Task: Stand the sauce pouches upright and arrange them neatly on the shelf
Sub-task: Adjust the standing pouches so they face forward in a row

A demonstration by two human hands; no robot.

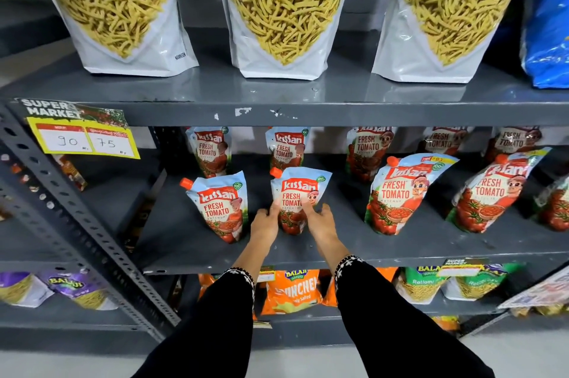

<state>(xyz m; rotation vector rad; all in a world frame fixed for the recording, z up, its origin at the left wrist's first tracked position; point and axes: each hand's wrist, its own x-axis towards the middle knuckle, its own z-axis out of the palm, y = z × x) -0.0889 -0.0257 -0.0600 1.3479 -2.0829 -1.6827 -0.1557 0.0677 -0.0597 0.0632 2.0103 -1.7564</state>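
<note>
Several ketchup pouches with orange caps stand on the grey middle shelf. My left hand and my right hand hold the centre front pouch from both sides, fingers on its lower front; it stands upright. To its left stands another front pouch. To the right, two bigger pouches lean to the left. A back row of pouches stands partly hidden under the upper shelf.
Large snack bags stand on the upper shelf, a blue bag at its right. A yellow price tag hangs at the left by the perforated upright. Orange and green snack bags fill the lower shelf.
</note>
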